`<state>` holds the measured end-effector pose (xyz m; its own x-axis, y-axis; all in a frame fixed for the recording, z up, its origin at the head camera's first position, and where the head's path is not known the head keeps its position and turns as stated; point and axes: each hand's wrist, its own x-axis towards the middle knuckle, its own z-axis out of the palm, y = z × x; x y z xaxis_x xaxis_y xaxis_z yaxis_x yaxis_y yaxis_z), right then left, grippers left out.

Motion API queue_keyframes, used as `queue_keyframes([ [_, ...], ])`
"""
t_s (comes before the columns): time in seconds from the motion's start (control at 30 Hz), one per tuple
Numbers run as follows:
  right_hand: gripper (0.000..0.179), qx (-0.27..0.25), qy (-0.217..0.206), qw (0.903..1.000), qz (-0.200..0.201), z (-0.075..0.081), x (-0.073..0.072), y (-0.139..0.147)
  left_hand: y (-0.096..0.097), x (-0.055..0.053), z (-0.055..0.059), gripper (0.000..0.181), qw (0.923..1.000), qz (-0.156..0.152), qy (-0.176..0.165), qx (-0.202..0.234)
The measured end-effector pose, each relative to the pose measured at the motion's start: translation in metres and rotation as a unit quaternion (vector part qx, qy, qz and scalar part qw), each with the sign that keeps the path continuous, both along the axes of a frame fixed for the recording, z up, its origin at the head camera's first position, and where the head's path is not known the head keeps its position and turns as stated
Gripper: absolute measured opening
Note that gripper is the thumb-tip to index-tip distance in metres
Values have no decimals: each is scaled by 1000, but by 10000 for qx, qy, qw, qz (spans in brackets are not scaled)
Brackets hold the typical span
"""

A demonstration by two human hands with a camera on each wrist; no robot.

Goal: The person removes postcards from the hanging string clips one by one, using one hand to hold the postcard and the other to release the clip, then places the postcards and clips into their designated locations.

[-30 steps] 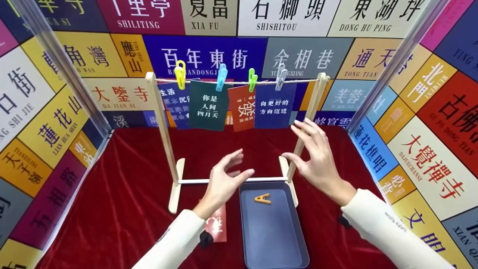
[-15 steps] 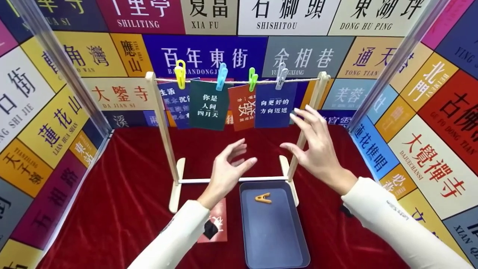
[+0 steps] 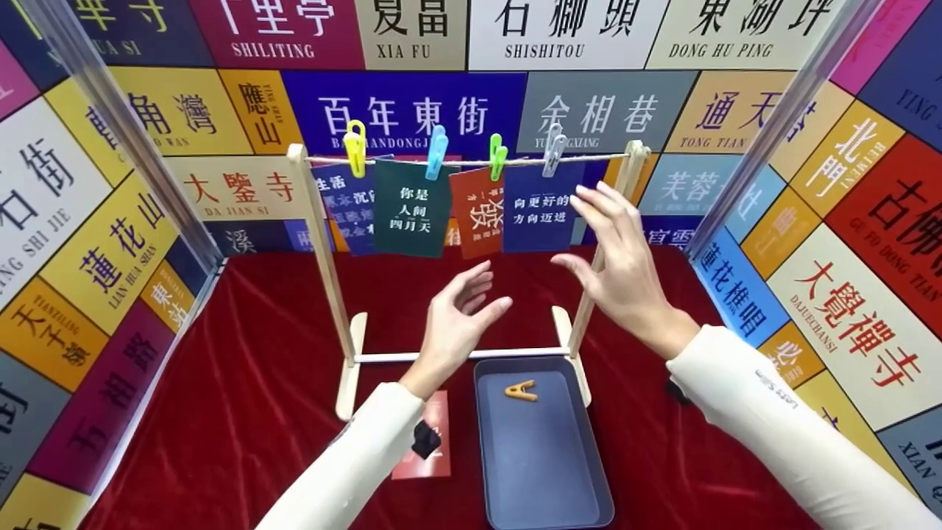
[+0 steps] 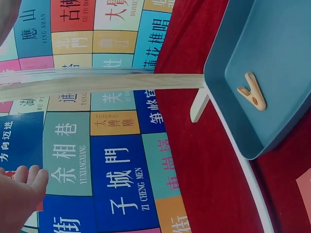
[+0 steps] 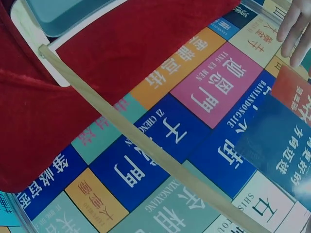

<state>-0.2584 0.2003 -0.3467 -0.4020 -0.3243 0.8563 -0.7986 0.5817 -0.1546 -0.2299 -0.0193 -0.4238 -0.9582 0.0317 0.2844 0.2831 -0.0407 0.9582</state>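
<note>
Head view. The left hand is raised, its fingers relaxed and slightly curved, parted from the thumb. The right hand, higher, has extended fingers and a widely spread thumb. Neither grips an object. The right fingertips overlap the right edge of a dark blue card with white characters; contact cannot be determined. Left of those fingertips, an orange-red card, a dark green card and a partly hidden blue card also hang from a twine line on a pale wooden frame. Above all the fingers, a yellow clip, light blue clip, bright green clip and grey clip sit along the line. Below the left fingers, nearer the person, a grey-blue rectangular tray holds an orange V-shaped clip.

Left wrist view. Fingers at the lower left overlap the dark blue card; touching cannot be confirmed. The orange V-shaped clip lies well apart from them, inside the tray.

Right wrist view. Relaxed fingers enter at the upper right, near the orange-red card; which hand cannot be determined. The tray is well apart from these fingers.
</note>
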Motion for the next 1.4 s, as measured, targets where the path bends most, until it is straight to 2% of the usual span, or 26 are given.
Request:
queue_keyframes([
  [0.3, 66, 35, 111, 9999, 2, 20, -12, -2, 8, -12, 7, 58, 9998, -9, 22, 173],
  [0.6, 63, 24, 155, 9998, -109, 36, -22, -8, 15, -21, 14, 57, 9997, 133, 4, 191],
  [0.9, 63, 68, -9, 9996, -265, 53, -29, -11, 18, -30, 16, 58, 9990, 216, -120, 363],
  [1.1, 62, 124, -245, 9994, -216, 61, -33, -14, 16, -34, 17, 56, 9985, 352, -160, 386],
  [1.4, 63, 450, -565, 9970, -280, 78, -41, -14, 18, -42, 17, 54, 9972, 454, -256, 544],
])
